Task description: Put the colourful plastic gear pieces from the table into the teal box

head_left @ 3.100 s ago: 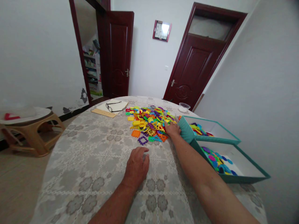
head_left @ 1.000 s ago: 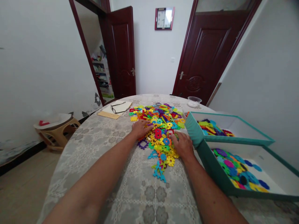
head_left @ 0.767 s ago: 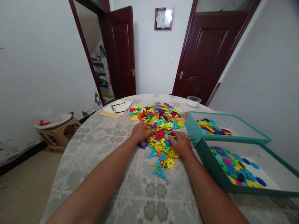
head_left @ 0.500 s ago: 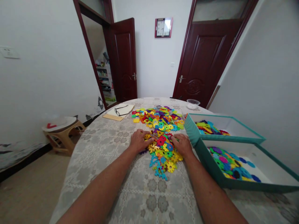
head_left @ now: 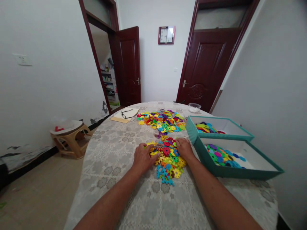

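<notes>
A heap of colourful plastic gear-shaped pieces (head_left: 168,156) lies on the table between my two hands. My left hand (head_left: 143,156) rests at the heap's left edge, its fingers apart and touching yellow pieces. At the upper right edge of the heap is my right hand (head_left: 184,148), with its fingers bent down against the pieces; their tips are partly hidden, but the hand looks loosely spread. Just beyond lies a second, wider pile of the same gear pieces (head_left: 163,120), joined to the near heap by a few purple and orange ones.
To the right stand a green box (head_left: 240,172) and a teal-rimmed box (head_left: 222,118), both holding more pieces. Glasses (head_left: 127,114) lie on paper (head_left: 120,119) at the far left. A clear plastic bowl (head_left: 194,108) sits at the back. The tablecloth (head_left: 115,150) is patterned grey.
The near heap is drawn closer together and stands further apart from the far pile. Both hands have come slightly nearer to me. The camera view has shifted.
</notes>
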Motion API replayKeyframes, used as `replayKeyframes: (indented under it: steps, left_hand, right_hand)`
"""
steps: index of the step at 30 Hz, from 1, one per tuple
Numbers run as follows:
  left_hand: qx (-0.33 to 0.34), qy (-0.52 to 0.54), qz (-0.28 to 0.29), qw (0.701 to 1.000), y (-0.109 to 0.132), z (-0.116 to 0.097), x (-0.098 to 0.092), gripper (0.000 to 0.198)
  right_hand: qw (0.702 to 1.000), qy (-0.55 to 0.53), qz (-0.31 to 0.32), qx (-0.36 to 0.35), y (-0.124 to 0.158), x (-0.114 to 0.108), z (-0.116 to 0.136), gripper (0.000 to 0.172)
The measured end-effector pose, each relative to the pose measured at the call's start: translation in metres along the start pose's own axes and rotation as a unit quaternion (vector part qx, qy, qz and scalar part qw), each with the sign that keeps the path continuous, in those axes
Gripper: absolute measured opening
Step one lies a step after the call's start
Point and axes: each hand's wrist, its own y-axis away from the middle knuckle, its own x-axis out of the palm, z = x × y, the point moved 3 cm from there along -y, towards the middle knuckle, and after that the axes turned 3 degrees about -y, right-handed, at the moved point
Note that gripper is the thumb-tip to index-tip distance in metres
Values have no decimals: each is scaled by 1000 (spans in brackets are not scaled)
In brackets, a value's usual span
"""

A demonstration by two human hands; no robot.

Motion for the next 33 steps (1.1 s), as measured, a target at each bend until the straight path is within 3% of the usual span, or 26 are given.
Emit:
replayKeyframes:
  steps: [8, 11, 15, 20, 24, 27, 33]
  left_hand:
    - [29, -7, 85, 996, 59, -10, -29, 71]
    - [42, -35, 111, 992, 81, -19, -31, 82]
    - [67, -64, 101, 991, 95, -39, -24, 91]
    - [74, -106, 90, 988, 79, -65, -18, 73]
    - [108, -137, 101, 979, 52, -79, -12, 52]
    - [110, -143, 81, 980, 37, -79, -7, 34]
    - [142, -83, 62, 984, 34, -63, -5, 26]
  right_hand:
    - [997, -51, 24, -56, 46, -20, 0, 38]
    - [997, -58, 2, -50, 67, -20, -1, 39]
    - [995, -70, -39, -63, 83, -16, 9, 41]
    - [984, -145, -43, -94, 82, -16, 21, 41]
    - [975, -199, -39, -91, 78, -23, 13, 41]
    - [976, -191, -53, -86, 77, -31, 5, 38]
    - [985, -98, -30, -140, 80, -55, 13, 31]
